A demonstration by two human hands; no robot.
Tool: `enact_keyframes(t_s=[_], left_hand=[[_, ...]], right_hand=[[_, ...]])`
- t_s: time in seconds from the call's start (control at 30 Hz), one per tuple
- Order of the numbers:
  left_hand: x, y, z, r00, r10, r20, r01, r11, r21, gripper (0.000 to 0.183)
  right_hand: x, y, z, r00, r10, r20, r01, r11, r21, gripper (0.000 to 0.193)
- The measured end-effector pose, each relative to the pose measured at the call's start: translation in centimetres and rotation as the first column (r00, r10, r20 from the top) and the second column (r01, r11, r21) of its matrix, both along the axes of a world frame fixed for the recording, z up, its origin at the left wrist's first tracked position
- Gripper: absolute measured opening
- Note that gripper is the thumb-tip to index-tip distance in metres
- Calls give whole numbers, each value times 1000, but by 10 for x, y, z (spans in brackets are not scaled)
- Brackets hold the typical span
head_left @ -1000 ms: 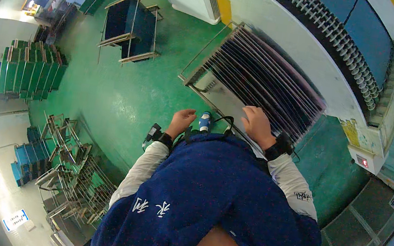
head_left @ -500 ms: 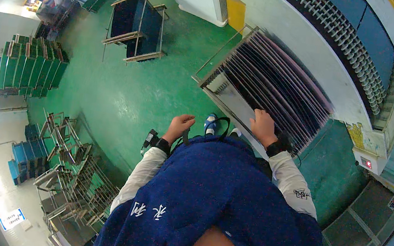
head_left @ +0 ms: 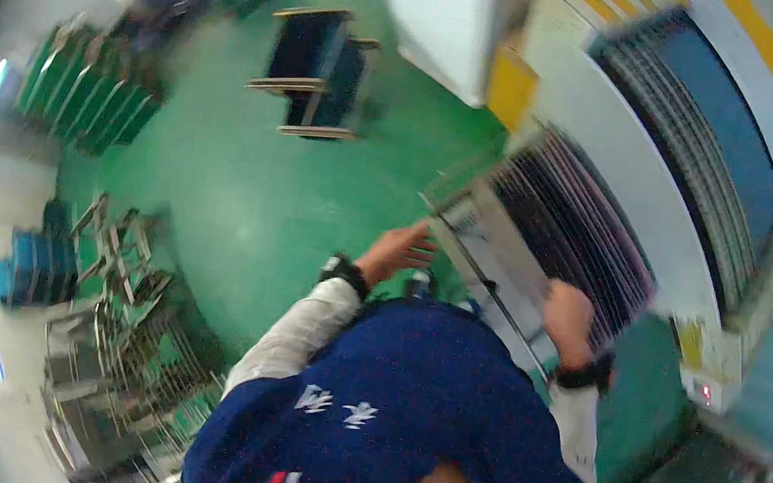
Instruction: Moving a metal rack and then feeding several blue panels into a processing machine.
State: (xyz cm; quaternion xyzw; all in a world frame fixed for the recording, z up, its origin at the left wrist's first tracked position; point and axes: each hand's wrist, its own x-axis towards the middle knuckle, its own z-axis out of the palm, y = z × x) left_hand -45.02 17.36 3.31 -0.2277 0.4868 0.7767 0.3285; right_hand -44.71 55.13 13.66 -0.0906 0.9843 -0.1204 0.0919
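Left hand: Yours (head_left: 402, 253) is just left of the frame's centre, its fingers stretched out and slightly apart, close to the left corner of the rack; whether the fingertips touch the metal you cannot tell from here.
Right hand: Yours (head_left: 569, 319) is right of centre, fingers curled down at the right end of a pale strip (head_left: 512, 232) along the near side of the dark panels (head_left: 572, 223); blur hides whether it is clamped on anything.
Panel rack: The metal rack (head_left: 497, 302) tilts across the frame right of centre, in front of you, with the panels standing side by side in a tight row.
Machine: A pale machine (head_left: 646, 189) with a row of rollers (head_left: 686, 150) fills the upper right, just beyond the rack.
Yellow block: It (head_left: 510, 89) stands above the rack, beside the machine.
Floor: Green (head_left: 245, 192); a second rack (head_left: 322, 84) with dark panels stands in the upper middle.
Left edge: Green racks (head_left: 91, 91) stand upper left; bare metal frames (head_left: 131, 334) crowd the lower left.
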Motion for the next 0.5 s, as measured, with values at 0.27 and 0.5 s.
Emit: enact_keyframes(t_s=[0.27,0.5], left_hand=[[-50,48,93,981,44,189,-121,900,418,110],[-57,34,159,952,231,201,-301,829,472,110]], right_hand=[[4,34,171,997,79,-6,-78,994,75,21],[2,27,235,871,341,-355,-389,919,-72,20]])
